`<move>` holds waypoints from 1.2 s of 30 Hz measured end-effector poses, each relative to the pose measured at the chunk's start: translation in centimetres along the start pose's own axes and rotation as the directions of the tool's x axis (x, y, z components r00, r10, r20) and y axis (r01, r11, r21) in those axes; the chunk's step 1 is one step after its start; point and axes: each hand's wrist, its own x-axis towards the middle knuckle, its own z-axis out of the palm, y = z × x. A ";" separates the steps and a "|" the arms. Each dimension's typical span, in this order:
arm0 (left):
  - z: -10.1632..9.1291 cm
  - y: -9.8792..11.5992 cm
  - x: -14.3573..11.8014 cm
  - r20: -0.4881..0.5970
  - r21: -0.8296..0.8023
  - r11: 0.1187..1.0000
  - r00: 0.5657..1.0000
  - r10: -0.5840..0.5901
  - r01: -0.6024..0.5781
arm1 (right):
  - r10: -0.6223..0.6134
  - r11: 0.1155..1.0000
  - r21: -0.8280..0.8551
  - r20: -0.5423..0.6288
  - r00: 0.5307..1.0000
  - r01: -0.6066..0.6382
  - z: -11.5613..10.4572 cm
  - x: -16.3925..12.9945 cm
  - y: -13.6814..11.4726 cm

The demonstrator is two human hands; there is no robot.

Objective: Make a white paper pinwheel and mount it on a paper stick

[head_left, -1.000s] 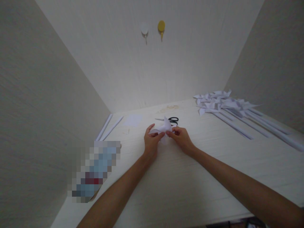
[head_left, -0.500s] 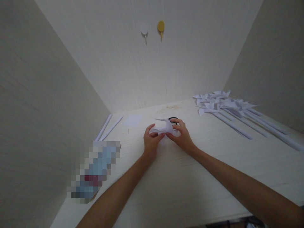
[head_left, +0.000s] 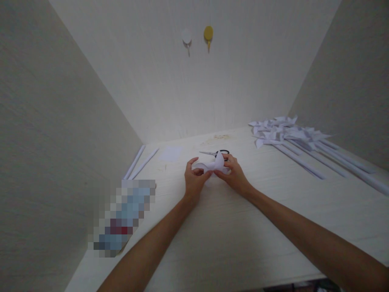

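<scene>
The pale table [head_left: 231,227] sits inside a three-walled alcove, and on its far right lies a heap of finished paper pinwheels [head_left: 282,132] with their long rolled paper sticks [head_left: 319,160] fanning toward the near right. Along the left wall lie two more rolled paper sticks [head_left: 138,162], with a flat white paper square [head_left: 170,154] just beside them, and a pair of black-handled scissors [head_left: 217,153] rests just behind the hands. At the middle of the table, both forearms reach forward and converge on a half-folded white paper pinwheel [head_left: 212,165] held low over the surface. The left hand [head_left: 194,180] has its fingers closed on the left part of the paper, thumb on top; the right hand [head_left: 233,173] pinches the centre and right flap, fingers curled over it. As a judgement, the fold goes best if each curled tip is brought to the centre without creasing the blade flat, one hand pinning the gathered tips while the other draws in the next, keeping the paper close to the table for steadiness.
</scene>
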 end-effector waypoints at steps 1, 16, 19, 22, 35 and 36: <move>0.0 -0.1 0.0 0.009 -0.023 1.000 1.000 -0.010 0.010 | -0.004 1.000 0.008 -0.003 1.000 0.004 0.0 0.0 0.0; -0.1 -0.1 0.2 0.044 -0.094 0.992 0.995 -0.086 0.090 | 0.021 0.987 0.162 -0.015 1.000 -0.018 -0.1 0.1 -0.3; -0.4 -0.1 0.3 0.040 -0.149 0.983 0.994 -0.102 0.107 | 0.029 0.962 0.272 -0.064 0.998 -0.011 -0.5 0.2 -0.5; -1.0 0.1 0.2 0.137 -0.279 0.946 0.982 -0.130 0.164 | 0.166 0.907 0.409 -0.131 0.977 -0.099 -1.0 0.2 -0.3; -3.6 0.7 -1.5 0.798 -0.162 0.908 0.593 -0.111 0.388 | -0.452 0.715 -0.136 0.659 0.602 0.686 8.3 8.0 -4.4; -3.7 0.5 -1.4 0.833 -0.159 0.900 0.544 -0.099 0.407 | -0.482 0.672 -0.124 0.676 0.558 0.731 9.6 8.5 -4.9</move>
